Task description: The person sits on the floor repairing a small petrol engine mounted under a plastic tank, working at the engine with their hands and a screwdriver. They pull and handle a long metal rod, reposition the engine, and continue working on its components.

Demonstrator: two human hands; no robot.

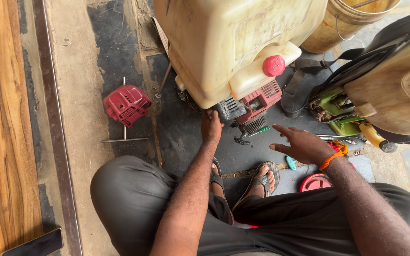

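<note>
Bent knees in dark trousers fill the lower edge of the view, with two sandalled feet tucked between them on the dark floor mat. Past the feet stands the cream sprayer tank, and every place below is told from it. Under the tank's base sits its small engine, red and grey with dark fins. The left hand reaches up to the tank's lower edge just left of the engine, fingers curled at the underside; whether they grip anything there cannot be told, as the fingertips are hidden. The right hand hovers below and to the right of the engine, near it but apart, palm down, fingers spread wide and holding nothing; an orange thread circles its wrist. A red cap sits on the tank's front, above the engine. Well to the left of the tank lies a loose red engine cover on a metal T-wrench. Right of the tank leans a second sprayer with a green motor. Below the right wrist a red round lid lies on the floor.
</note>
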